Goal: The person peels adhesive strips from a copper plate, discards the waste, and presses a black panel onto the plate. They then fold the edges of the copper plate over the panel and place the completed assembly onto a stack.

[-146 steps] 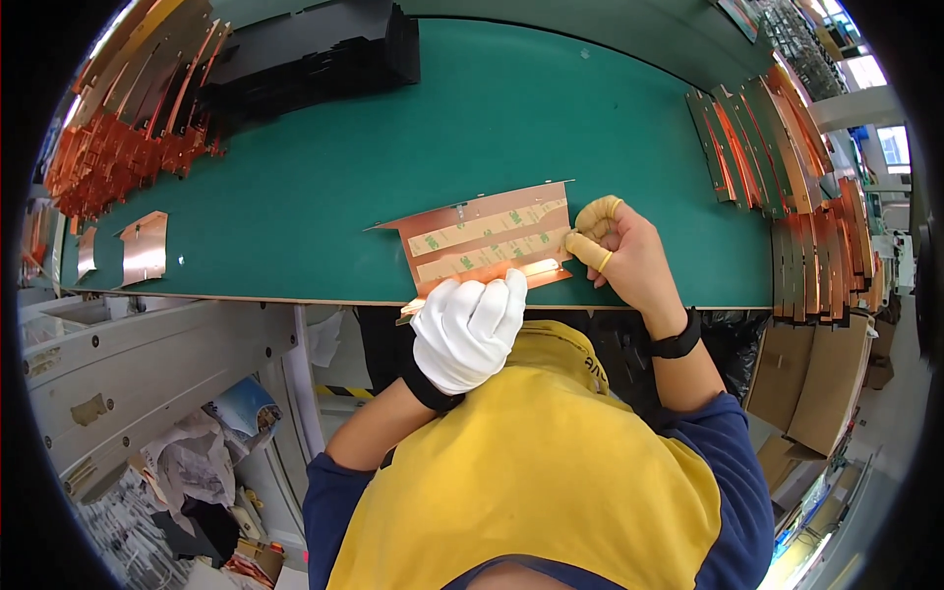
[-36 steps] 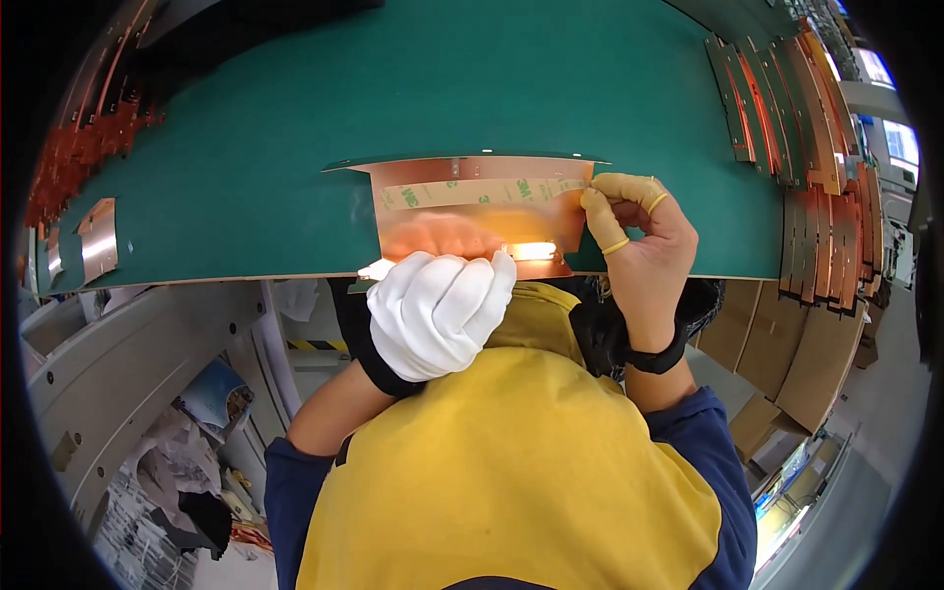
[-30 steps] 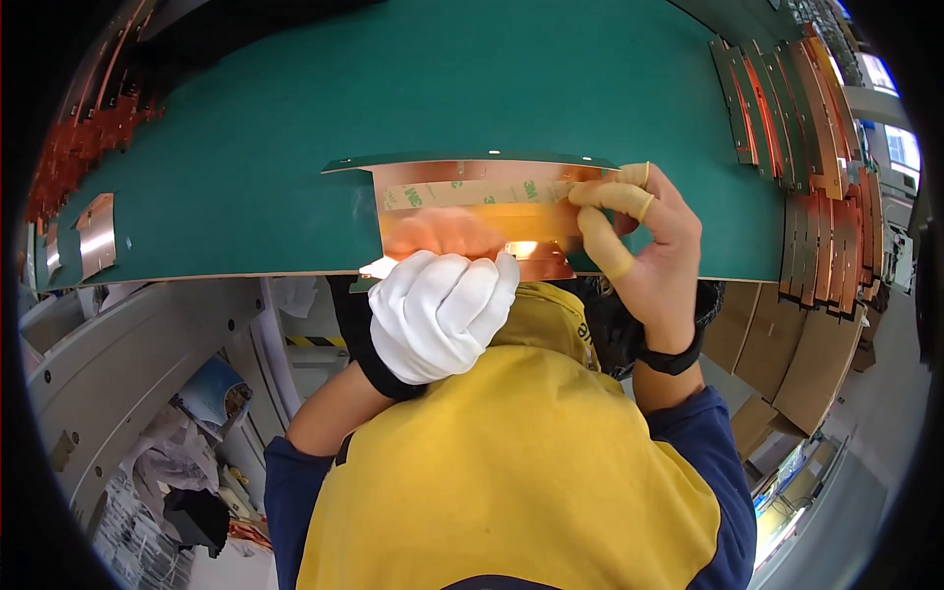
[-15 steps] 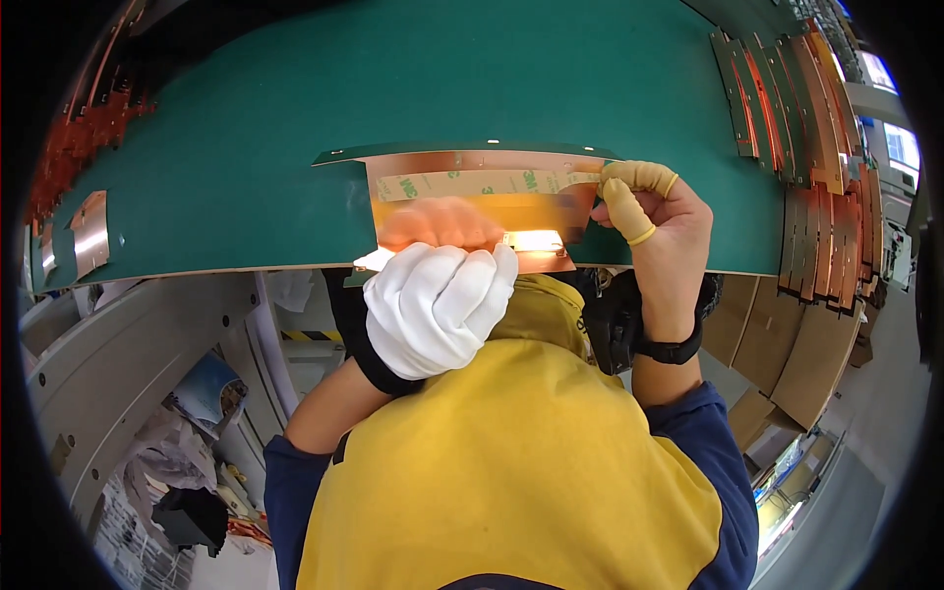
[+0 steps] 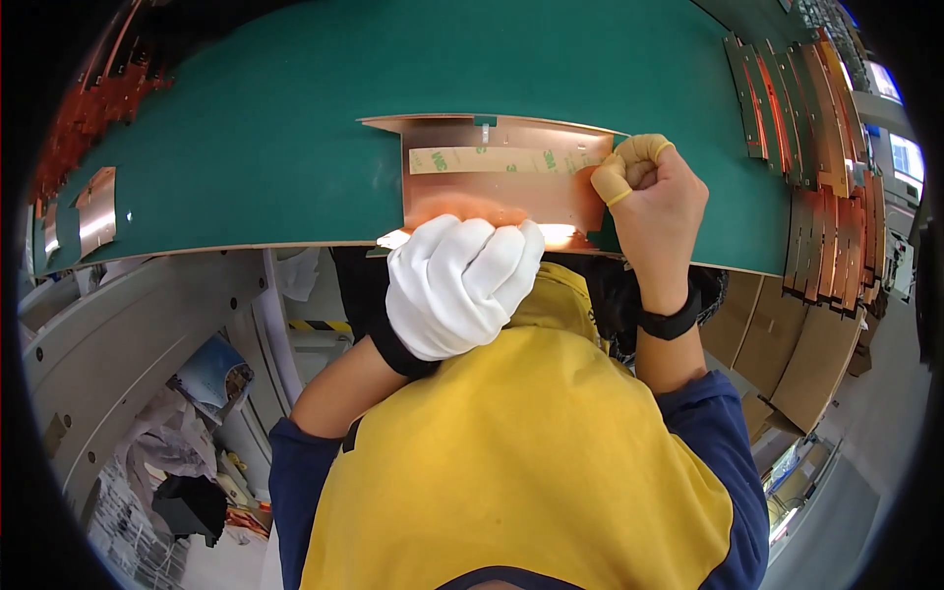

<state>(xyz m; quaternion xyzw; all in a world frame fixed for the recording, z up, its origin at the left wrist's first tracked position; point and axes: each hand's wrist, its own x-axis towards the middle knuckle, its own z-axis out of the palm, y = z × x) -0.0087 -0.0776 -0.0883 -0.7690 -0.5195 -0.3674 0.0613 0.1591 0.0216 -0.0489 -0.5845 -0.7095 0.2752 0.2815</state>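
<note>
A bent copper-coloured metal sheet (image 5: 472,195) with raised edges lies at the near edge of the green table. Along its inner face runs a pale adhesive tape strip (image 5: 492,160) with green print. My left hand (image 5: 462,285), in a white glove, has its fingers curled over the sheet's near edge, and their reflection shows in the metal. My right hand (image 5: 654,192) wears yellow finger cots on thumb and forefinger. Those two fingers are pinched together at the sheet's right edge, close to the strip's right end; what lies between them is hidden.
Stacked copper-coloured and dark strips (image 5: 826,147) line the right end of the green table (image 5: 295,147). More copper pieces (image 5: 88,138) stand at the far left, with a single curved piece (image 5: 96,209) nearer. Cardboard boxes (image 5: 777,344) sit below on the right.
The sheet has shifted a little right and away from me, and its tilt has changed. My left hand moved with it. My right hand's pinched fingers went from the strip's end to lower at the sheet's edge.
</note>
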